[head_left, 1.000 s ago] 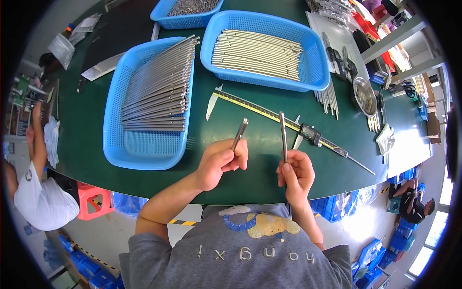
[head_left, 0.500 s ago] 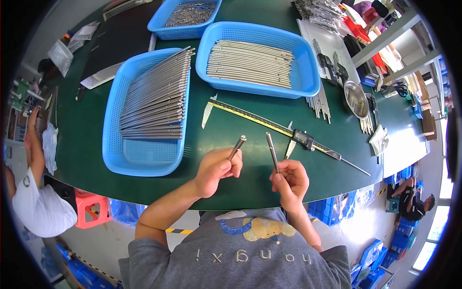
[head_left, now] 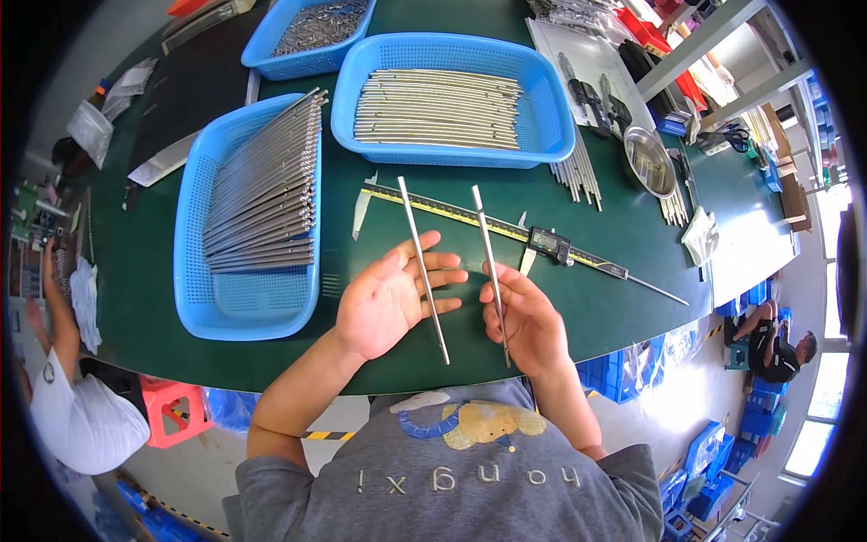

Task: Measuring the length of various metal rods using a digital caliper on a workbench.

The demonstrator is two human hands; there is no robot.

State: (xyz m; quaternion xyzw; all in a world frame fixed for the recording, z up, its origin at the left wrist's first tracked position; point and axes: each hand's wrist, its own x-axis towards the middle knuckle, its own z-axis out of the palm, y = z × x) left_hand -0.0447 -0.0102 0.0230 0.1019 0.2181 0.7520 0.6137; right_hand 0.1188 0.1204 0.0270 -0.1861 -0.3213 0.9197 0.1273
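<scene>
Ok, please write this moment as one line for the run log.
left hand: open, thin metal rod across fingers | right hand: holds second metal rod | behind: long digital caliper on green table

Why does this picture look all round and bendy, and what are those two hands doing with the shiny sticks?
A camera on the person's head looks down through a very wide lens, so edges curve. The left hand lies open with a thin metal rod across its fingers. The right hand holds another rod. On the green table sit three blue baskets: one on the left and one further back, both full of similar rods, and a third of small metal parts. A long measuring caliper lies near the hands.
</scene>
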